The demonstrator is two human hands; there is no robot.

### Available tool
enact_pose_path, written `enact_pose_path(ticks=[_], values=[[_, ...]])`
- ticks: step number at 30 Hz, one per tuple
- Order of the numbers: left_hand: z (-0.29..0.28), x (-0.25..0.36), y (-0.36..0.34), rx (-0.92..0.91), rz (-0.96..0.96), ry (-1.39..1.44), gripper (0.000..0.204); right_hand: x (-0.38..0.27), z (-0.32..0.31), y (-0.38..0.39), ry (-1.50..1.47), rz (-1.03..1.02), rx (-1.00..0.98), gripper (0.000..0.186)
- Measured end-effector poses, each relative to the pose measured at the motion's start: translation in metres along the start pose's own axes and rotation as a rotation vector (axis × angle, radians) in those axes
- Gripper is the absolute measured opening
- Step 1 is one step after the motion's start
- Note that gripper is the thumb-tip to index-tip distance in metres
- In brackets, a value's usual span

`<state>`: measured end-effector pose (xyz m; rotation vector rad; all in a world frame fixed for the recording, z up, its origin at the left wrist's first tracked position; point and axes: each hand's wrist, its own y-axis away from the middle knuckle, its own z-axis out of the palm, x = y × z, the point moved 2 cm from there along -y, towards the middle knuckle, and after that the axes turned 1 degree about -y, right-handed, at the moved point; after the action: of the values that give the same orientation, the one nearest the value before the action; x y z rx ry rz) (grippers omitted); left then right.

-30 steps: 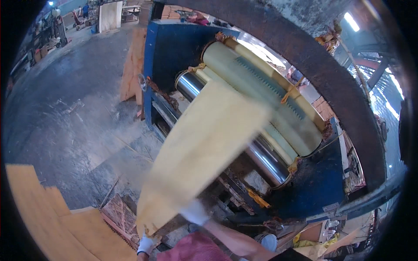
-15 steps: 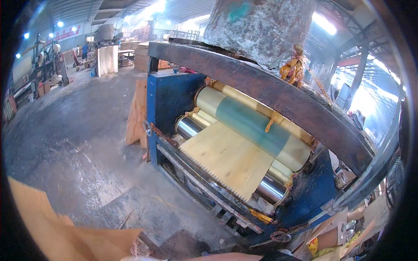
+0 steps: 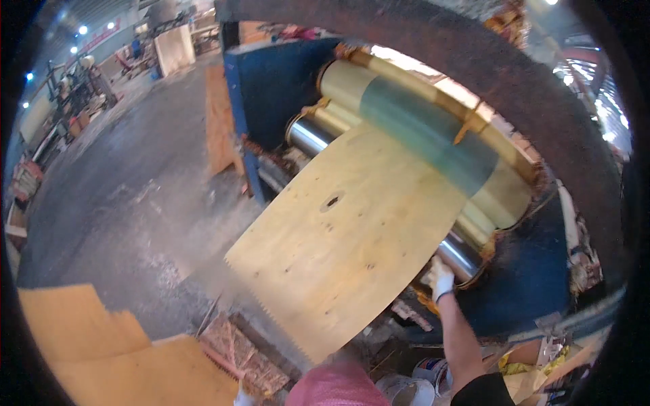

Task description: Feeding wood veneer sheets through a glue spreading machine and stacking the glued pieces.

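A pale wood veneer sheet with a dark knot hole slopes out from the rollers toward me, its near end saw-toothed. Beside its right edge, close to a shiny metal roller, is my right hand in a white glove. Its fingers look curled at the sheet's edge, partly hidden. Only a white scrap of my left hand shows at the lower edge, next to stacked veneer sheets; its fingers are hidden. Above the sheet lies a large roller with a green middle band.
A blue machine frame flanks the rollers, with a dark heavy beam across the top. Something rounded and pink rises at the lower edge. White buckets stand below my right arm. A wooden board leans by the frame.
Much more of the veneer sheet now extends from the rollers toward me. My right hand and forearm have come into view at its right edge. The view has shifted closer to the machine.
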<state>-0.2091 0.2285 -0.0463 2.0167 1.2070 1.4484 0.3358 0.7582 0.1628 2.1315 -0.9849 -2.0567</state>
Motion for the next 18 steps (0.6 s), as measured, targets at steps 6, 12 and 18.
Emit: enact_pose_path(ticks=[6,12,18], values=[[0.018,0.104,-0.014,0.074,0.035,-0.267,0.094,0.068,0.062,-0.007,-0.529,0.231,-0.464,0.077],[0.057,0.176,0.014,-0.226,0.134,-0.236,0.091,0.132,0.129,0.166,-0.191,0.270,-0.427,0.053],[0.020,0.176,0.036,0.401,-0.004,-0.212,0.092,0.034,0.322,0.385,0.799,-0.619,-0.997,0.040]])
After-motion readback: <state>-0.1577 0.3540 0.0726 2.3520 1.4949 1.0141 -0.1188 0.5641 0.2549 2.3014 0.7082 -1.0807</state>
